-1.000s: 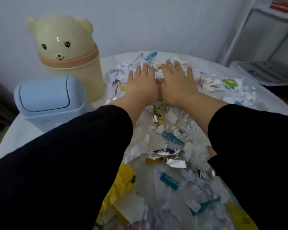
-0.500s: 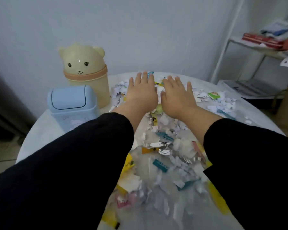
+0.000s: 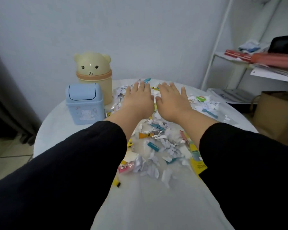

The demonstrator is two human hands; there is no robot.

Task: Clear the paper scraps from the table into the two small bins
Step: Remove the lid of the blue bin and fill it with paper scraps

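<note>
Placement of both hands is palm-down at the far end of the paper scraps (image 3: 156, 146): left hand (image 3: 138, 101) and right hand (image 3: 172, 102) lie side by side, thumbs nearly meeting, fingers straight and slightly spread, holding nothing. Contact with the scraps cannot be confirmed. This posture likely forms one broad rake for drawing the litter together. Scraps cover the middle of the table (image 3: 56, 130) in a band whose long axis runs from near edge to far edge, with a smaller patch to the right. Blue bin (image 3: 84, 103) stands just in front of bear bin (image 3: 94, 75), left of the band, lids closed, probably kept close for short transfers
</note>
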